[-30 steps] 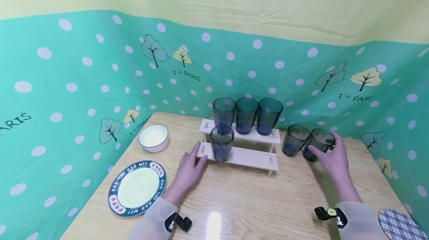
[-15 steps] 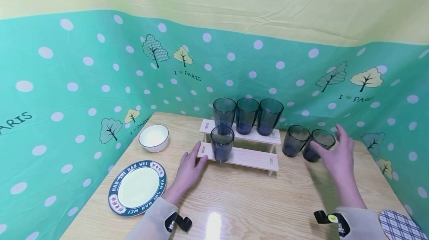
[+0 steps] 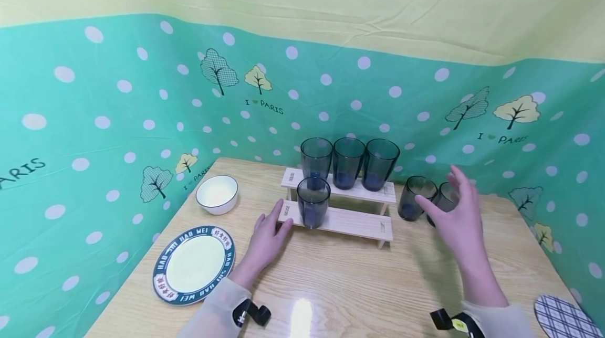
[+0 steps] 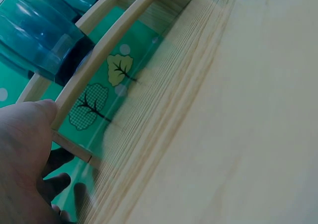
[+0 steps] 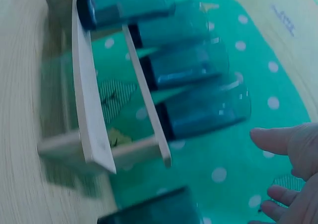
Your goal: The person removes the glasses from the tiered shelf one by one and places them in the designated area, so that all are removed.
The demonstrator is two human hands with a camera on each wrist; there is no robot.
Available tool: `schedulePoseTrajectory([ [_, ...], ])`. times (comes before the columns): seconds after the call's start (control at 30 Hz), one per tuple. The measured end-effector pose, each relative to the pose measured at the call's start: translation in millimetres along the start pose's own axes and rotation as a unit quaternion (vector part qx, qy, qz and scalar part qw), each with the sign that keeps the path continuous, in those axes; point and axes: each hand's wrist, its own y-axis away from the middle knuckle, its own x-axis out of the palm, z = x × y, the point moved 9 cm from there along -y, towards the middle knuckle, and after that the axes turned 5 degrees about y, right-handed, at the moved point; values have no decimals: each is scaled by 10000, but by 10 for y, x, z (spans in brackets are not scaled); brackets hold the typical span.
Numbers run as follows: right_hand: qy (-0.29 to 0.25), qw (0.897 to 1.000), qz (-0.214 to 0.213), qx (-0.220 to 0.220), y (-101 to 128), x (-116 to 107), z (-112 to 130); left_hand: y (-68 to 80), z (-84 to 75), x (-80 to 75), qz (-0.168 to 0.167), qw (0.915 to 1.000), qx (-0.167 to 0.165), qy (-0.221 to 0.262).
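Wooden rack (image 3: 341, 221) under left hand (image 3: 264, 241); right hand (image 3: 457, 222) open near tumblers (image 3: 416, 197).

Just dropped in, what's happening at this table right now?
A person is working with dark blue tumblers and a two-step wooden rack. The left hand rests flat against the rack's left end. The right hand hovers open, holding nothing, by the two tumblers on the table to the rack's right. Three tumblers stand on the upper step and one tumbler on the lower. A white bowl and a plate sit off to the left.
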Motion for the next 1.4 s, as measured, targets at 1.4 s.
schedulePoseTrajectory([
  [1.4,-1397,9722,1713,-767,506,1554,1077,7,3,-8,-25,10000,17,-37],
])
